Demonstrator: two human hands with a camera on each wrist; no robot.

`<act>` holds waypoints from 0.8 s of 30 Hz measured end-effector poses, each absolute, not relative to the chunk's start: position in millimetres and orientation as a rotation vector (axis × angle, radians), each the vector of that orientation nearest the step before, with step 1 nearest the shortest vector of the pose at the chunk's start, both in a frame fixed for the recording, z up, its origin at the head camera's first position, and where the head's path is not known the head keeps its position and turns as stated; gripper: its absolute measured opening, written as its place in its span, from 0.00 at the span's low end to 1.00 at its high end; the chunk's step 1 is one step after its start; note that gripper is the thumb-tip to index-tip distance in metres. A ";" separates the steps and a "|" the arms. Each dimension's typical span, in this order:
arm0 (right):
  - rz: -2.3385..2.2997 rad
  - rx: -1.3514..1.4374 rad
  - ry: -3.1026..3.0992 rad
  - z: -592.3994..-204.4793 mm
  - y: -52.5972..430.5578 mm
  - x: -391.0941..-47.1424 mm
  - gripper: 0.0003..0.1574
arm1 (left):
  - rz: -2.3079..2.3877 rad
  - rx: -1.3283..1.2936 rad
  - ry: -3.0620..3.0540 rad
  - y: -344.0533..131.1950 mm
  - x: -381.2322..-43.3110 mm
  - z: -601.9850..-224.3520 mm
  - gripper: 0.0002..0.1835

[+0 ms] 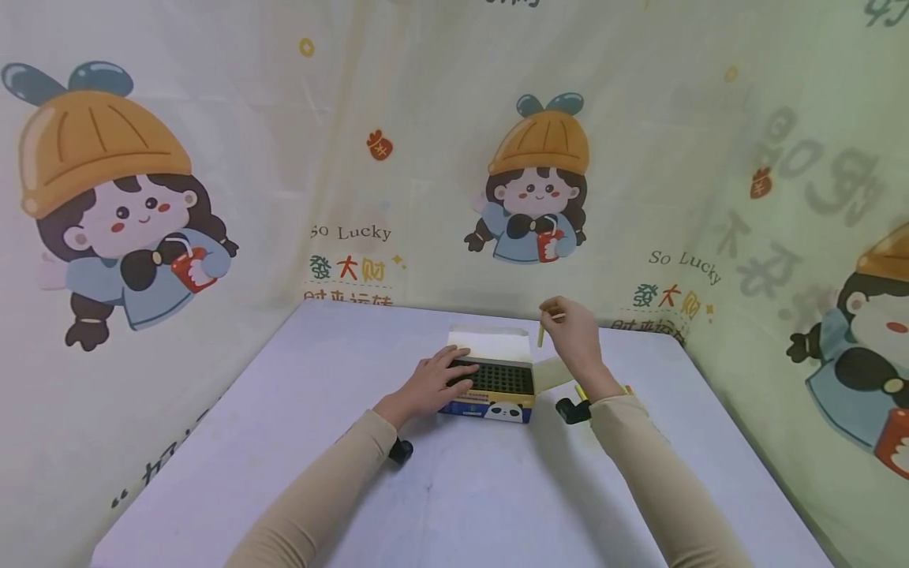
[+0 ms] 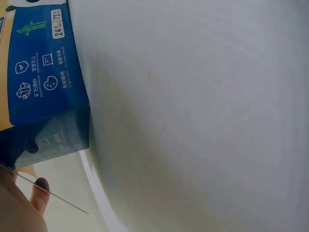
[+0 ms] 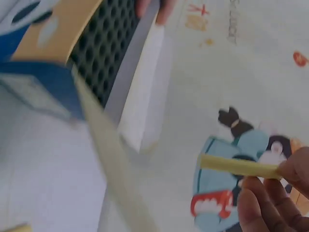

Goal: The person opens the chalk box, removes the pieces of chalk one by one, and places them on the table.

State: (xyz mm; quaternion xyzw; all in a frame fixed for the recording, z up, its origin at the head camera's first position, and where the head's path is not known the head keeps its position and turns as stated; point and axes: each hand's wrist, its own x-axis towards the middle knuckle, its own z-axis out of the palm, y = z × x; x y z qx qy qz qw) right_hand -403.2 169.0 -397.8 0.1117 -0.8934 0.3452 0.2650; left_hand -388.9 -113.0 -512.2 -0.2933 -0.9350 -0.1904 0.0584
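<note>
A blue and yellow chalk box (image 1: 472,409) with a panda print stands on the table, its white lid (image 1: 490,344) folded back. Inside is a black holder (image 1: 500,379) full of round holes. My left hand (image 1: 426,384) rests on the box's left end with fingers spread over the holder. Behind the right end, raised in the air, my right hand (image 1: 574,335) pinches a yellow chalk stick (image 3: 236,166) by one end between thumb and fingers. The stick's other end points away from the fingertips. A pale side flap (image 1: 554,374) sticks out below this hand.
More chalk (image 1: 581,392) lies on the table by the right forearm, partly hidden by it. Black wrist cameras sit under the left wrist and the right wrist (image 1: 572,410). A printed cloth (image 1: 426,197) with cartoon figures hangs behind and beside the white table (image 1: 454,505).
</note>
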 end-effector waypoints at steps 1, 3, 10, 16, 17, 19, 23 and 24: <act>0.931 0.281 -2.399 -397.8 176.0 -405.2 0.11 | -0.578 -0.889 -2.834 -113.1 -388.8 -511.7 0.30; 0.919 0.239 -2.371 -398.6 190.8 -408.2 0.12 | -0.579 -0.893 -2.833 -113.4 -388.9 -511.1 0.30; 0.864 0.116 -2.544 -426.1 234.1 -417.8 0.15 | -0.596 -0.887 -2.839 -116.0 -388.8 -509.6 0.30; 0.812 0.098 -2.835 -461.4 242.3 -421.3 0.15 | -0.636 -0.884 -2.833 -114.8 -390.6 -512.0 0.34; 0.796 0.100 -2.863 -466.8 241.8 -422.1 0.14 | -0.651 -0.876 -2.831 -114.5 -391.0 -512.4 0.35; 0.761 0.101 -2.913 -476.9 241.5 -423.4 0.13 | -0.686 -0.860 -2.832 -114.0 -390.9 -512.2 0.37; 0.755 0.063 -2.976 -493.0 241.6 -423.0 0.14 | -0.703 -0.857 -2.849 -113.9 -390.2 -511.5 0.38; 0.750 0.060 -2.990 -495.9 241.6 -422.6 0.15 | -0.699 -0.865 -2.850 -114.2 -389.7 -511.1 0.38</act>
